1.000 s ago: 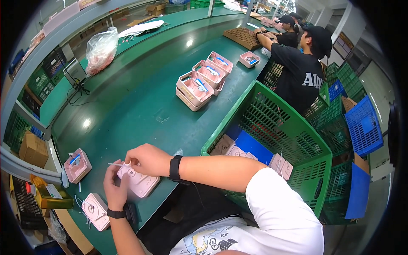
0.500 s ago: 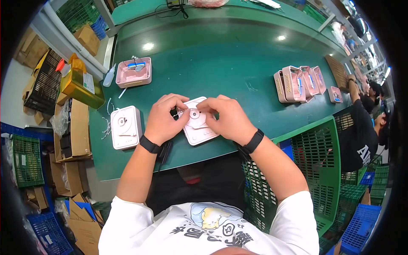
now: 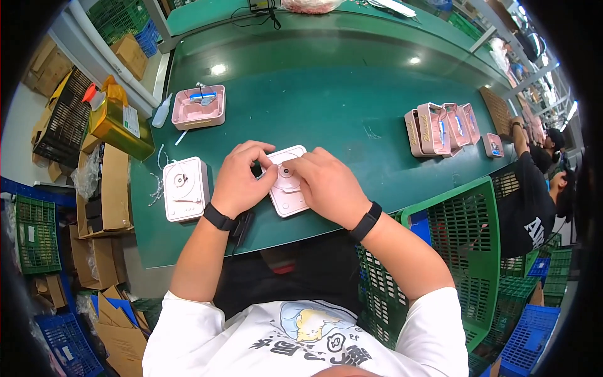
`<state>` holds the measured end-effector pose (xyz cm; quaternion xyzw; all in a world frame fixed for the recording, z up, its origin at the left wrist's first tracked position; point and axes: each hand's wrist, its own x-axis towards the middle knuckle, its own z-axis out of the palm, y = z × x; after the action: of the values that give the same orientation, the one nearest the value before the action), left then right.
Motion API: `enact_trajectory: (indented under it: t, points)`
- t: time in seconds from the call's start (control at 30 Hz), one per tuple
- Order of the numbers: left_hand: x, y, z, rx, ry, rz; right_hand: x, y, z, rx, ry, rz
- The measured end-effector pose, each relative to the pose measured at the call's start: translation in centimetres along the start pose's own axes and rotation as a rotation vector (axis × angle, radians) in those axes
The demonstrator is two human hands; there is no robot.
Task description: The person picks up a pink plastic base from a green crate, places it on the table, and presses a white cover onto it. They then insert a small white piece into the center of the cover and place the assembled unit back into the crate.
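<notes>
A pale pink, record-player-shaped case (image 3: 290, 205) lies on the table in front of me, a small round hub at its middle. On its left side, my left hand (image 3: 242, 181) has thumb and forefinger pinched together close to the hub; anything between them is too small to make out. My right hand (image 3: 330, 188) reaches over the right half, its fingers bent together at the hub and hiding the turntable arm. What those fingertips grip is hidden. A matching case (image 3: 186, 190) with its turntable face up lies to the left, with nothing touching it.
On the green table (image 3: 301, 107), an open pink shell (image 3: 198, 115) with wires stands at back left beside a small bottle (image 3: 162, 112). Several pink shells (image 3: 433, 135) stand at right. A yellow can (image 3: 122, 129) is at left, a green crate (image 3: 468, 264) by my right arm. A co-worker (image 3: 531, 207) sits far right.
My right hand has shifted slightly left and turned over the hub, covering more of the case's right side. My left hand keeps its pinch in nearly the same place.
</notes>
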<state>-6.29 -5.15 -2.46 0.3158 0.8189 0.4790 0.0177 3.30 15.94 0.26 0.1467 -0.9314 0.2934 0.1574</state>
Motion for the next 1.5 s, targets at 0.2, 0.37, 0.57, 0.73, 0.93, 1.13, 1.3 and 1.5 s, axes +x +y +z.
enact_trajectory:
  t: [0.2, 0.37, 0.57, 0.73, 0.93, 1.13, 1.3, 1.5]
  points:
    - [0.2, 0.2, 0.4, -0.068, 0.031, -0.080, 0.2, 1.1, -0.1, 0.098, 0.035, 0.059]
    - [0.3, 0.2, 1.3, -0.157, 0.081, -0.081, 0.3, 1.3, -0.1, 0.306, 0.023, 0.222]
    - [0.1, 0.1, 1.1, -0.076, 0.084, -0.033, 0.3, 1.4, 1.0, 0.309, 0.067, 0.290]
    - [0.1, 0.0, 1.0, -0.094, 0.063, -0.003, 0.4, 1.3, 0.2, 0.217, -0.003, 0.199]
    - [0.2, 0.1, -0.1, -0.133, -0.078, 0.091, 0.4, 0.8, 0.5, -0.014, 0.008, 0.005]
    - [-0.2, 0.2, -1.2, -0.078, -0.079, 0.072, 0.7, 0.4, 0.5, -0.050, -0.049, -0.029]
    - [-2.8, 2.6, -0.7, 0.118, -0.098, 0.126, 0.6, 1.4, 0.5, -0.030, -0.051, -0.065]
    - [-4.8, 4.7, 0.3, 0.322, -0.068, 0.220, 0.9, 1.0, -0.8, 0.092, -0.123, 0.015]
